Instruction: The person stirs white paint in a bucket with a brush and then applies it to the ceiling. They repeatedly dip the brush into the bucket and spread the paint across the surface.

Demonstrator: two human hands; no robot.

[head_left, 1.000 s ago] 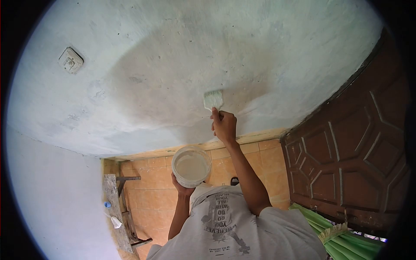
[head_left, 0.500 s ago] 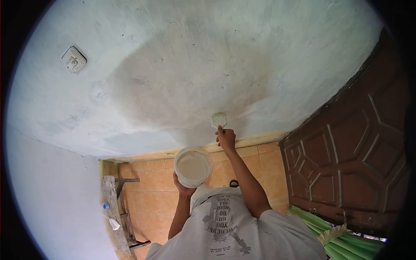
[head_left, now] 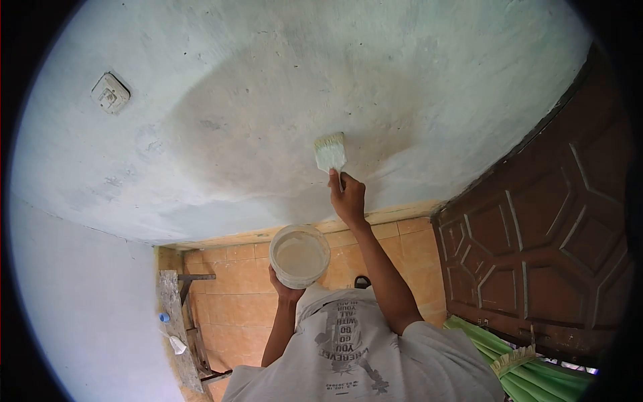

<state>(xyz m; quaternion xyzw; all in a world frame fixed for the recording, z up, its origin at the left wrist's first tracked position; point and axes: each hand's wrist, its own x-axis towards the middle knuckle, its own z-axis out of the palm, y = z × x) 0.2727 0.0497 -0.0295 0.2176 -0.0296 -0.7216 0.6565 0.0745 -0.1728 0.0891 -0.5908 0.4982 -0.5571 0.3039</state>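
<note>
My right hand (head_left: 348, 197) is closed around the handle of a flat paintbrush (head_left: 329, 153). The brush points up the wall (head_left: 268, 120), its pale bristles at the wall surface over a darker, damp-looking patch. Lower and to the left, my left hand (head_left: 288, 287) grips the side of a white plastic bucket (head_left: 299, 276) in front of my shirt. Pale liquid paint (head_left: 299, 256) lies inside the bucket, and dried smears mark its rim. Some of the left fingers are hidden behind the bucket.
A wall switch (head_left: 110, 93) sits at upper left. To the right stands a brown panelled door (head_left: 529, 234), with a green curtain (head_left: 529, 368) below it. A wooden bench (head_left: 175, 328) holding a blue cup (head_left: 164, 317) stands left on the orange tiled floor (head_left: 234, 308).
My right hand has carried the paintbrush upward and slightly left along the wall. The left hand and bucket have stayed almost in place.
</note>
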